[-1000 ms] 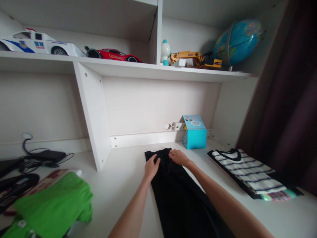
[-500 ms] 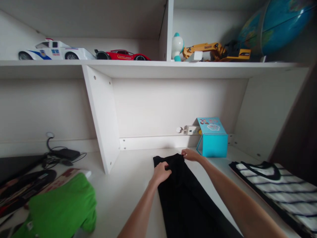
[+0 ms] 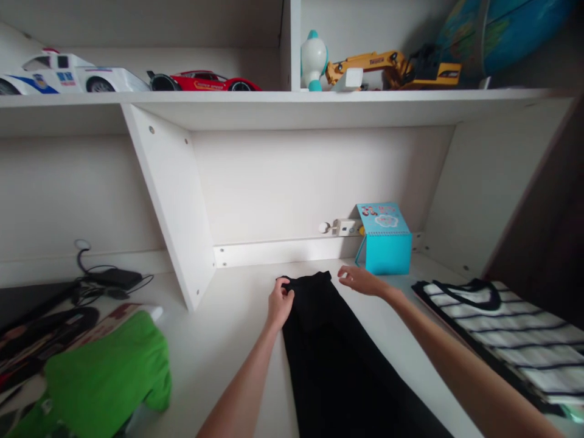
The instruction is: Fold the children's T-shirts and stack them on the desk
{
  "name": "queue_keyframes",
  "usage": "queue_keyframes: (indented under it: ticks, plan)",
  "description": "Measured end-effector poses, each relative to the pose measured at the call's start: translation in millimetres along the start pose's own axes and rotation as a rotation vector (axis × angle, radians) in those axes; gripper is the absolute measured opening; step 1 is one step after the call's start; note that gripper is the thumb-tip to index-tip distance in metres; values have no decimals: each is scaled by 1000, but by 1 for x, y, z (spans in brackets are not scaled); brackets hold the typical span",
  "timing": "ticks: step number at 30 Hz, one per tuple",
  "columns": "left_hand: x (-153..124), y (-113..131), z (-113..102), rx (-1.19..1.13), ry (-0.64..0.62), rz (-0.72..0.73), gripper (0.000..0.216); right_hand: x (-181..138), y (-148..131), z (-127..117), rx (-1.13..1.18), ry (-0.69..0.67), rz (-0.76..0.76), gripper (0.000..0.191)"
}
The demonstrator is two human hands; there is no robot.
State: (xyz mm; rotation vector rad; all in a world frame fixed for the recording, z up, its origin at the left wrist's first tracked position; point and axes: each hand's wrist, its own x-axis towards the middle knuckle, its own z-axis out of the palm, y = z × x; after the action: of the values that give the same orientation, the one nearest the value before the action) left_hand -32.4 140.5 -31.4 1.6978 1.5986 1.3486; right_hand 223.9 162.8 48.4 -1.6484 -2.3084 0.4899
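Note:
A long black garment [image 3: 337,359] lies flat on the white desk [image 3: 228,340], running from the far middle toward me. My left hand [image 3: 279,302] pinches its far left corner. My right hand [image 3: 360,281] hovers just right of the far right corner, fingers loosely apart, off the cloth. Right behind that hand stands a turquoise box [image 3: 384,240].
A folded black-and-white striped top [image 3: 506,331] lies on the right, a green garment [image 3: 104,377] at the near left. Cables and a charger [image 3: 109,281] sit at the far left. A white upright panel [image 3: 171,204] divides the desk. Toy cars [image 3: 201,81], a yellow excavator [image 3: 392,66] and a globe [image 3: 511,30] fill the shelf above.
My right hand has let go of the garment's far right corner and moved slightly right. My left hand slid to the far left corner. The view shifted a little.

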Motion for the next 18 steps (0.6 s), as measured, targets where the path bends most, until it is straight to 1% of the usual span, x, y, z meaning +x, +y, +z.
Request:
queue_keyframes:
  ticks: [3,5,7,9,11,14,16,18]
  plan:
    - [0,2,0,52,-10,86,20,-79,2,-13,34,-93,-45,19]
    - [2,3,0,61,-18,118,20,-137,3,-12,95,-155,-23,23]
    - [3,4,0,62,-38,133,22,-189,4,-1,155,-167,58,26]
    - [4,4,1,62,-55,129,23,-231,8,16,160,-126,149,33]
    - [4,4,1,65,-59,113,22,-261,14,38,103,-32,231,42]
    - [4,4,1,74,-67,90,20,-293,30,69,26,151,320,50]
    - [4,4,1,77,-72,85,20,-309,39,82,56,236,337,50]
    - [4,4,1,79,-75,83,20,-320,42,90,105,324,339,41]
